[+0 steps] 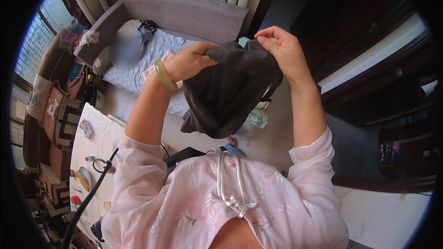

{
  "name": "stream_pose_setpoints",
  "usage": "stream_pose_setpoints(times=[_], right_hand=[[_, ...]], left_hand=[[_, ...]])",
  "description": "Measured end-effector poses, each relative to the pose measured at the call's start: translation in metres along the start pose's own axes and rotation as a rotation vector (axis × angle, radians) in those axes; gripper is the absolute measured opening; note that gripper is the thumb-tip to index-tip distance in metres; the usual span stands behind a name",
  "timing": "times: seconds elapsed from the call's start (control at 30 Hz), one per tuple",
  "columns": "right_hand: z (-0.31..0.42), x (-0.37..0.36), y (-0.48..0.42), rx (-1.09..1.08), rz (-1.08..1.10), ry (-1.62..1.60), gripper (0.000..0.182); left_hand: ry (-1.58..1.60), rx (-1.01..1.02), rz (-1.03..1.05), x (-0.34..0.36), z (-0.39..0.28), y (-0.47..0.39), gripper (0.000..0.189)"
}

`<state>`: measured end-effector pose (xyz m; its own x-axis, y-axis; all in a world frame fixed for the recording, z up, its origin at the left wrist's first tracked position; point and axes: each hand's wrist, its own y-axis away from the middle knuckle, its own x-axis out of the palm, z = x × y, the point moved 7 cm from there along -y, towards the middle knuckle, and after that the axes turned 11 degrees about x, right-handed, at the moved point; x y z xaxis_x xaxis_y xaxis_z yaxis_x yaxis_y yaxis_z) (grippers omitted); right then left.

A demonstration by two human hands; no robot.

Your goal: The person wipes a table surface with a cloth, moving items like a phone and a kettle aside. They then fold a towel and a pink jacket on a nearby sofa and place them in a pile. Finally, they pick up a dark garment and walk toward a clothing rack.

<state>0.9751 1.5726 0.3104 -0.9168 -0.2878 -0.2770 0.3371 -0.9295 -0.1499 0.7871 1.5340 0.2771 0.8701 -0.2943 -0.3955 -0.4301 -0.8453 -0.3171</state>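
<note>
A dark brown or black cloth garment (232,90) hangs in the air between my raised hands, with its folds falling towards the floor. My left hand (190,60), with a pale green bangle (166,77) on the wrist, pinches its upper left edge. At the upper right edge, my right hand (280,50) grips the fabric between thumb and fingertips. A small white mark shows on the garment's right side. Whether it is a top or trousers, I cannot tell.
Beyond the garment stands a grey sofa bed (187,14) with a blue-white sheet (128,76) and clothes on it. A table with a white cover (100,145) at left bears a plate (85,176) and small items. Floral fabric (258,118) lies below the garment.
</note>
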Motion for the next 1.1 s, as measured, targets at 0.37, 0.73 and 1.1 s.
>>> stream_pose_setpoints(times=[0.37, 0.73, 1.1], right_hand=[[-0.005, 0.006, 0.012, -0.169, -0.351, 0.003, 0.005], [-0.062, 0.106, 0.044, -0.190, 0.042, 0.286, 0.015], [-0.150, 0.110, 0.018, -0.008, 0.014, 0.088, 0.017]], left_hand=[[1.068, -0.023, -0.113, 0.008, 0.002, -0.005, 0.035], [1.039, 0.028, -0.050, 0.019, -0.010, -0.008, 0.036], [1.124, -0.169, 0.258, 0.111, -0.056, 0.023, 0.036]])
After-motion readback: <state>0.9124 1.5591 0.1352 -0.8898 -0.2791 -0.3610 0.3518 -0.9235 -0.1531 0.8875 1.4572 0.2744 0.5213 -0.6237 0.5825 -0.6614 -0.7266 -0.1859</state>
